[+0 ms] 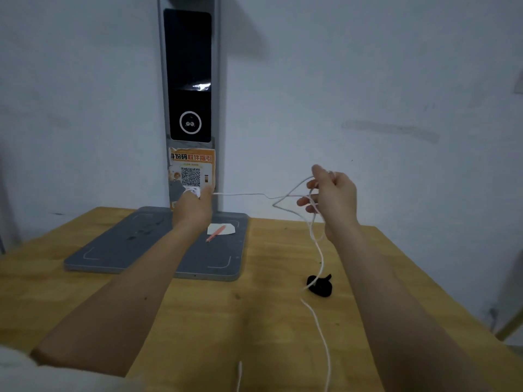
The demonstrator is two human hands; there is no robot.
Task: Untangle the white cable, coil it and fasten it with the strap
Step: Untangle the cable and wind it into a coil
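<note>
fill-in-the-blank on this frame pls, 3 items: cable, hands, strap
1. The white cable runs taut between the left hand and the ____ hand.
2. The black strap lies on the ____ table.
3. The pink pen rests on a white ____ on the grey base.

Missing words: right; wooden; paper

Parcel pickup point, scanner kiosk (pixel 189 108), QR poster (pixel 192 168)
</note>
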